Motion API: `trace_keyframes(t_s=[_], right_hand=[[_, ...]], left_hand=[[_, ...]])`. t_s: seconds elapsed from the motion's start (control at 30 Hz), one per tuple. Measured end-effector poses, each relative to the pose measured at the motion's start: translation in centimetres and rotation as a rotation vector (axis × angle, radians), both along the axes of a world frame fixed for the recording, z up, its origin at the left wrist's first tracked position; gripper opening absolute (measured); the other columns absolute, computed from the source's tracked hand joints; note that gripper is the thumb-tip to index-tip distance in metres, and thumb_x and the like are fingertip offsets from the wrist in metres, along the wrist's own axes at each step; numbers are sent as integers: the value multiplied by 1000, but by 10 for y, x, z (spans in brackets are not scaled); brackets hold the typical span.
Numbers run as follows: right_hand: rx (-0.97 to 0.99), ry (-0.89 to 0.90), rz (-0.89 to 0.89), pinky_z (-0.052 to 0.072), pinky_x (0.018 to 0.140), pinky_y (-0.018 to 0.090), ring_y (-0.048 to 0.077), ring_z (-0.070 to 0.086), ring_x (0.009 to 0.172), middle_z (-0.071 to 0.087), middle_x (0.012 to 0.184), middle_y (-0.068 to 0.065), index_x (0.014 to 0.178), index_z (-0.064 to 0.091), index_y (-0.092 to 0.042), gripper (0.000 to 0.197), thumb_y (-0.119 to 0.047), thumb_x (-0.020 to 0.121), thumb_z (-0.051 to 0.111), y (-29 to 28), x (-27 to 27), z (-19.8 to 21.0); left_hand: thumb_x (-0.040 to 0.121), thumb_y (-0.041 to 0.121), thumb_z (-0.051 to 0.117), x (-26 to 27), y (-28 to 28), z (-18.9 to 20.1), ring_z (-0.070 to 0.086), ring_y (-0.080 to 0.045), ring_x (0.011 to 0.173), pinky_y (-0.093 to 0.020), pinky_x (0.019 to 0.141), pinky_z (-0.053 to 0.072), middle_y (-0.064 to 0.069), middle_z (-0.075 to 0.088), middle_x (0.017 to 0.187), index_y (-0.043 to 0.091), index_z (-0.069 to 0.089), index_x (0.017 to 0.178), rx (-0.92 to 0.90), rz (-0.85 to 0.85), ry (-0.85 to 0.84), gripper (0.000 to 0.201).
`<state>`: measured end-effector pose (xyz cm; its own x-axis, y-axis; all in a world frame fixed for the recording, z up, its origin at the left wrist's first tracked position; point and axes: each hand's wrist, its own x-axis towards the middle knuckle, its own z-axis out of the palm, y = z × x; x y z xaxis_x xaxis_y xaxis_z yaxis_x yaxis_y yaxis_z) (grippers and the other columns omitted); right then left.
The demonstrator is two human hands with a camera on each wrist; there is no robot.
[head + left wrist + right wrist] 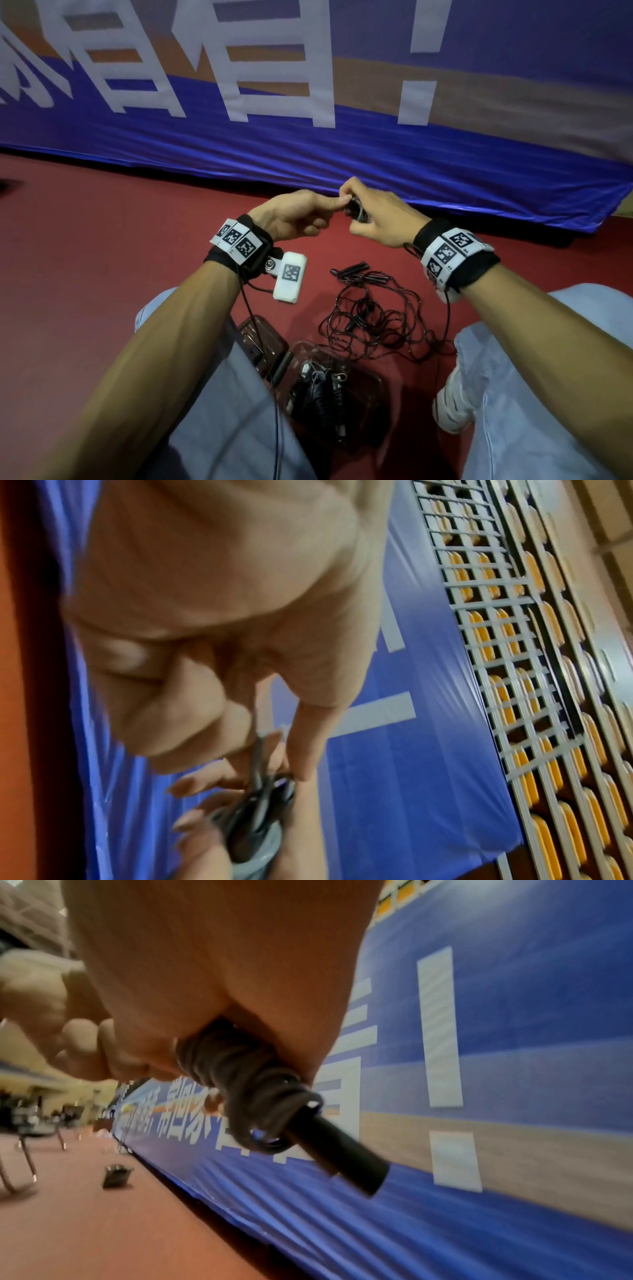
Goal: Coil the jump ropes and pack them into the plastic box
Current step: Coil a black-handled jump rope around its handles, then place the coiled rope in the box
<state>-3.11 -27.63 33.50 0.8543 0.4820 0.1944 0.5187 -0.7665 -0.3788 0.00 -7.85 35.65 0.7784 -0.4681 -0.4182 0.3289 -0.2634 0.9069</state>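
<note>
The clear plastic box (373, 383) sits open on the red floor between the guy's knees with one dark bundle already inside, and the loose black jump rope (373, 322) lies tangled just past it. Farthest out, his right hand (380, 216) is wrapped around a wound black rope bundle (240, 1074), handle poking away toward the blue banner (342, 150), while the left hand (294, 214) pinches its cord end. So the box is straight back toward him, about equally near both hands.

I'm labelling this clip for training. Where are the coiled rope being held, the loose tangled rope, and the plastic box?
coiled rope (240, 1074): right wrist view, on its wound turns.
loose tangled rope (380, 322): head view, middle of the tangle.
plastic box (373, 387): head view, right rim.
</note>
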Motion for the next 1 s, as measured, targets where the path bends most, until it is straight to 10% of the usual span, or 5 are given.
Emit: trace_keyframes(t_s=[0.23,0.43,0.63,1.0], right_hand=[[-102,-124,7,40,91,41,16,43,85,37,80,-19,131,41,-24,48,-21,90,66,9,-2,-45],[-22,154,-60,47,63,34,22,63,76,60,92,-5,123,30,-26,67,-45,82,80,34,-6,-81],[391,578,-192,46,49,30,22,57,66,53,88,6,117,24,-15,58,-12,86,73,69,-23,-139],[366,911,-468,43,96,27,22,58,113,57,119,5,120,58,-25,39,-27,88,80,95,-118,-313]], left_hand=[[88,37,73,2,6,-22,23,-8,48,-19,39,20,5,31,58,21,54,76,243,41,-15,28],[77,51,80,-1,13,-47,36,-19,59,-32,59,30,-3,46,65,13,64,73,485,171,-204,42],[93,24,64,-17,37,-87,22,-10,43,-19,44,16,5,25,54,8,63,96,240,281,38,16],[93,13,67,-93,43,-233,53,-13,44,-23,44,44,-1,60,54,2,63,77,694,112,156,20]])
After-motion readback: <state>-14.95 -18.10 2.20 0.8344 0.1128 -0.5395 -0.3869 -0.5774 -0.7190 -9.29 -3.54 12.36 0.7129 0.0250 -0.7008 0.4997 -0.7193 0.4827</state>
